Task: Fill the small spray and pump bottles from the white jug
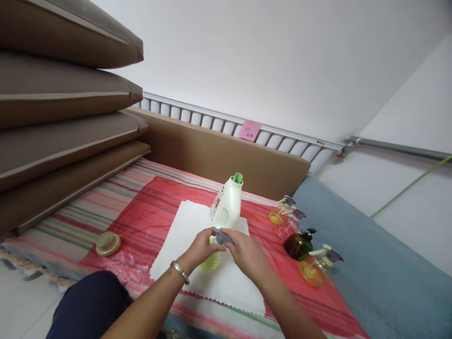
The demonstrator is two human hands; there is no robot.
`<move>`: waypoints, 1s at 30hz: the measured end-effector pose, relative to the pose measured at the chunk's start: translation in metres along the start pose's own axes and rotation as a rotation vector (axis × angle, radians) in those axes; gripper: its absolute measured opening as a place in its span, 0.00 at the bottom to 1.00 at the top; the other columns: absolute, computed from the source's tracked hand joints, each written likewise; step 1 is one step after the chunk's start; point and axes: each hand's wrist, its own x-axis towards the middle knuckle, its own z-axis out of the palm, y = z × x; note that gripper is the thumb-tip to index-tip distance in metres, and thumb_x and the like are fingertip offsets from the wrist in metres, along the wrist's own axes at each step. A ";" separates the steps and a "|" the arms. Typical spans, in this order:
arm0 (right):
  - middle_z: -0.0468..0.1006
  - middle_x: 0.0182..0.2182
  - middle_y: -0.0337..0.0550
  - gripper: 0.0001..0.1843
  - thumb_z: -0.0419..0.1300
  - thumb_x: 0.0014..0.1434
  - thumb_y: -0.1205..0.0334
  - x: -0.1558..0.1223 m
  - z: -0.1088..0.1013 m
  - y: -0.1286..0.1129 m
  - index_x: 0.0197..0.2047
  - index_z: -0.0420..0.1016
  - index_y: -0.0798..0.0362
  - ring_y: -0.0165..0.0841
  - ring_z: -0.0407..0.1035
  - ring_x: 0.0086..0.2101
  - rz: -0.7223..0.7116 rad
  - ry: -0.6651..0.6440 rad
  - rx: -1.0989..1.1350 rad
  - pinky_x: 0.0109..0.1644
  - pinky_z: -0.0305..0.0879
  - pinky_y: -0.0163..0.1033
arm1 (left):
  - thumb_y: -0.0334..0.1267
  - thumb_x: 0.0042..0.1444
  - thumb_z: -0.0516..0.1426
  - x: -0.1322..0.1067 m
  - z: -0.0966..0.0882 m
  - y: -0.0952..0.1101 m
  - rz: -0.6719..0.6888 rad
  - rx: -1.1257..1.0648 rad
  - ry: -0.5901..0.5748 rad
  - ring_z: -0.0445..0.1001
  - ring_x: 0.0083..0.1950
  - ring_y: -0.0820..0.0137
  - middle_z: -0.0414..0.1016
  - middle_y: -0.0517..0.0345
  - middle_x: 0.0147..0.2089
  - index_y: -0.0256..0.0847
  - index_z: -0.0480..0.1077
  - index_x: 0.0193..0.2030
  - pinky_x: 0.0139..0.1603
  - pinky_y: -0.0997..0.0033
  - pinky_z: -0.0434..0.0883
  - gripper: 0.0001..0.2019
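Observation:
A small bottle with yellow-green contents (212, 262) stands on the white cloth (226, 288), partly covered by my hands. Over its top is a grey pump head (223, 235). My left hand (202, 246), with a silver bangle at the wrist, pinches the pump head's left end. On the other end, the thumb and fingers of my right hand (246, 249) are closed. How the pump head meets the bottle's neck is hidden. Just beyond my hands stands a white jug (231, 202), uncapped, with a green spout in its mouth.
Several pump bottles line the right side, among them a dark one (298, 246) and an orange one (314, 270). A round lid (108, 243) lies at left on the red plastic sheet (155, 207). Stacked brown cushions (63, 84) rise at left; a brown board (219, 157) stands behind.

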 end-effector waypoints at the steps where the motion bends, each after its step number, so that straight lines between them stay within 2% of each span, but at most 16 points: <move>1: 0.77 0.47 0.41 0.21 0.52 0.57 0.68 0.000 0.000 0.000 0.53 0.69 0.46 0.35 0.70 0.46 -0.003 -0.001 0.003 0.49 0.63 0.37 | 0.31 0.41 0.65 0.001 -0.002 0.000 0.005 -0.012 -0.045 0.74 0.45 0.64 0.78 0.56 0.41 0.39 0.74 0.39 0.50 0.65 0.67 0.15; 3: 0.77 0.47 0.41 0.21 0.52 0.57 0.68 0.000 0.001 0.001 0.54 0.68 0.46 0.34 0.70 0.46 0.002 0.002 0.007 0.49 0.63 0.37 | 0.30 0.39 0.66 0.002 -0.005 0.001 0.016 -0.027 -0.098 0.74 0.46 0.64 0.78 0.57 0.42 0.41 0.74 0.39 0.51 0.66 0.67 0.17; 6: 0.77 0.48 0.40 0.22 0.51 0.57 0.68 0.001 0.002 0.001 0.54 0.68 0.45 0.34 0.71 0.46 0.020 0.002 0.006 0.48 0.63 0.37 | 0.31 0.37 0.67 0.003 -0.005 0.002 0.006 -0.017 -0.030 0.71 0.50 0.61 0.76 0.54 0.48 0.40 0.71 0.45 0.53 0.64 0.65 0.24; 9: 0.77 0.48 0.42 0.21 0.51 0.57 0.68 0.000 0.003 0.000 0.54 0.68 0.47 0.35 0.70 0.46 0.011 -0.001 0.004 0.49 0.63 0.38 | 0.32 0.40 0.66 0.004 -0.004 0.004 -0.003 -0.016 0.000 0.73 0.46 0.62 0.77 0.54 0.43 0.38 0.73 0.41 0.50 0.64 0.66 0.17; 11: 0.77 0.48 0.42 0.21 0.51 0.57 0.67 0.000 0.003 0.000 0.54 0.68 0.47 0.36 0.70 0.47 0.005 0.002 0.007 0.49 0.63 0.38 | 0.30 0.41 0.65 0.006 -0.005 0.006 0.005 -0.033 -0.060 0.74 0.43 0.64 0.79 0.57 0.38 0.38 0.74 0.35 0.49 0.67 0.68 0.12; 13: 0.77 0.48 0.41 0.21 0.52 0.57 0.67 0.000 0.003 -0.001 0.54 0.67 0.46 0.35 0.70 0.47 0.012 0.006 0.011 0.49 0.63 0.37 | 0.29 0.39 0.65 0.006 -0.007 0.006 0.014 -0.043 -0.099 0.75 0.43 0.64 0.79 0.58 0.39 0.39 0.75 0.35 0.49 0.68 0.67 0.13; 16: 0.77 0.47 0.40 0.22 0.51 0.57 0.68 0.000 0.002 -0.001 0.54 0.67 0.44 0.35 0.71 0.46 0.029 0.006 0.013 0.48 0.63 0.37 | 0.30 0.36 0.67 0.003 -0.003 0.005 0.000 -0.026 -0.029 0.72 0.48 0.62 0.77 0.55 0.45 0.40 0.73 0.42 0.52 0.65 0.65 0.22; 19: 0.77 0.48 0.41 0.21 0.51 0.57 0.68 0.001 0.003 -0.002 0.53 0.68 0.46 0.36 0.71 0.46 0.029 0.001 0.004 0.47 0.63 0.37 | 0.33 0.39 0.66 0.001 0.001 0.003 -0.021 -0.017 0.037 0.71 0.49 0.60 0.76 0.53 0.45 0.39 0.71 0.43 0.53 0.62 0.64 0.21; 23: 0.77 0.47 0.41 0.21 0.51 0.56 0.68 0.002 0.004 -0.003 0.53 0.68 0.47 0.35 0.70 0.46 0.006 -0.004 0.014 0.47 0.63 0.37 | 0.29 0.38 0.66 0.006 -0.008 0.007 -0.007 -0.068 -0.125 0.74 0.43 0.64 0.79 0.58 0.38 0.38 0.75 0.35 0.49 0.67 0.68 0.13; 25: 0.77 0.47 0.40 0.22 0.51 0.56 0.68 0.002 0.005 -0.003 0.54 0.67 0.45 0.35 0.70 0.46 0.000 -0.002 0.028 0.47 0.63 0.37 | 0.28 0.37 0.66 0.007 -0.012 0.008 -0.002 -0.084 -0.174 0.75 0.43 0.64 0.79 0.59 0.38 0.39 0.75 0.36 0.48 0.68 0.68 0.15; 28: 0.77 0.47 0.39 0.23 0.51 0.56 0.69 0.003 0.005 -0.003 0.54 0.67 0.44 0.35 0.71 0.45 0.013 -0.002 0.036 0.46 0.63 0.37 | 0.30 0.36 0.67 0.003 -0.007 0.006 -0.016 -0.066 -0.079 0.72 0.48 0.61 0.76 0.55 0.46 0.38 0.71 0.45 0.51 0.64 0.66 0.24; 30: 0.77 0.47 0.40 0.22 0.51 0.56 0.68 0.003 0.005 -0.003 0.53 0.67 0.45 0.35 0.71 0.45 0.020 -0.007 0.025 0.46 0.63 0.37 | 0.32 0.38 0.67 0.001 -0.002 0.002 -0.031 -0.053 -0.003 0.70 0.49 0.60 0.75 0.51 0.47 0.37 0.70 0.46 0.54 0.61 0.63 0.25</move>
